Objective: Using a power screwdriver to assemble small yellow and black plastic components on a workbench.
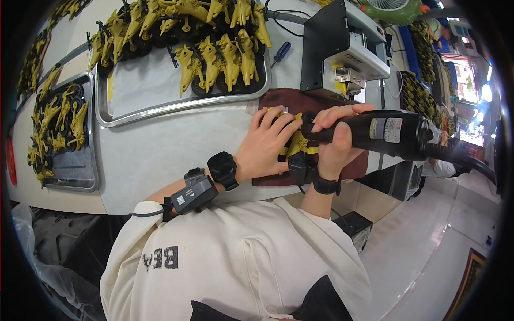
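My right hand (337,144) is wrapped around a thick black electric screwdriver (396,131), which lies nearly level with its cable trailing off to the right. The front end of the screwdriver points left, over a yellow toy motorcycle (297,143) on a maroon cloth (350,168). With its fingers at the far side and thumb at the near side, my left hand (262,144) grips that motorcycle. Both hands and the tool cover much of it, and the contact between tool tip and toy is hidden.
A metal tray (139,119) with several yellow toy motorcycles stands beyond my left hand; a smaller tray (75,179) sits farther left. Past the cloth is a black-and-white machine (342,59), with a blue screwdriver (282,52) beside it. A green fan (393,9) stands far right.
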Demonstrator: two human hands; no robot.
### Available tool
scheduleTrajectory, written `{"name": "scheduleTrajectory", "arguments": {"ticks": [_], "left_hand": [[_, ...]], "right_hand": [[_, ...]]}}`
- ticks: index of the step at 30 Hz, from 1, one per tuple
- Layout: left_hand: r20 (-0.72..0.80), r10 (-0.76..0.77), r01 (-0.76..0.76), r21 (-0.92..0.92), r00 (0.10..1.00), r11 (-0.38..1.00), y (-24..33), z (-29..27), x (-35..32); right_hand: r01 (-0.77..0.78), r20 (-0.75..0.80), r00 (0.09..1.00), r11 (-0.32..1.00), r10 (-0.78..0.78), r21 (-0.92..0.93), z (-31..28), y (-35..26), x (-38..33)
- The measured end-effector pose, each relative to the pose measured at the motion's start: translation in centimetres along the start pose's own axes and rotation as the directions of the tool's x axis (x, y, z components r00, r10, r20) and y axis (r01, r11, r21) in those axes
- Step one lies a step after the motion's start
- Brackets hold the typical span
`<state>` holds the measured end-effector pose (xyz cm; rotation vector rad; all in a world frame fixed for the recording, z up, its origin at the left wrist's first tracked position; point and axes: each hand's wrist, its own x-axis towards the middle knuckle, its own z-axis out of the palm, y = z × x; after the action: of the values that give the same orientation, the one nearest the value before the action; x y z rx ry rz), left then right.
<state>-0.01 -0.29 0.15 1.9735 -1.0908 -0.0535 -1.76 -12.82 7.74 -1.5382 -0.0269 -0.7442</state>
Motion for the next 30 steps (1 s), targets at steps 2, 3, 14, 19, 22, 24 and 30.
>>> {"name": "scheduleTrajectory", "arguments": {"ticks": [2, 3, 14, 19, 22, 24, 30], "left_hand": [[-0.001, 0.004, -0.004, -0.013, 1.000, 1.000, 0.0, 0.0, 0.0], [0.001, 0.004, -0.004, -0.009, 1.000, 1.000, -0.1, 0.1, 0.0], [-0.023, 0.010, -0.011, -0.038, 1.000, 0.999, 0.1, 0.1, 0.0], [-0.012, 0.005, -0.005, -0.001, 1.000, 1.000, 0.3, -0.1, 0.0], [-0.013, -0.009, 0.009, 0.004, 1.000, 1.000, 0.2, 0.1, -0.1], [-0.002, -0.008, 0.008, 0.001, 1.000, 1.000, 0.3, 0.0, -0.1], [0.026, 0.014, -0.015, 0.035, 1.000, 0.999, 0.1, 0.1, 0.1]], "right_hand": [[-0.039, -0.021, 0.999, 0.999, 0.040, 0.037, 0.0, 0.1, 0.0], [-0.041, -0.001, 0.999, 0.999, 0.041, 0.018, 0.0, 0.1, 0.0], [0.275, -0.346, 0.875, 0.935, -0.340, -0.223, -3.6, -4.0, 7.8], [0.267, -0.301, 0.894, 0.933, -0.333, -0.241, -3.4, -1.8, 10.2], [0.164, -0.307, 0.929, 0.973, -0.207, -0.161, -3.4, -1.3, 10.1], [0.062, -0.256, 0.963, 0.994, -0.083, -0.089, -3.3, -2.3, 8.3], [0.091, -0.116, 0.990, 0.992, -0.081, 0.083, -2.8, -2.1, 2.8]]}}
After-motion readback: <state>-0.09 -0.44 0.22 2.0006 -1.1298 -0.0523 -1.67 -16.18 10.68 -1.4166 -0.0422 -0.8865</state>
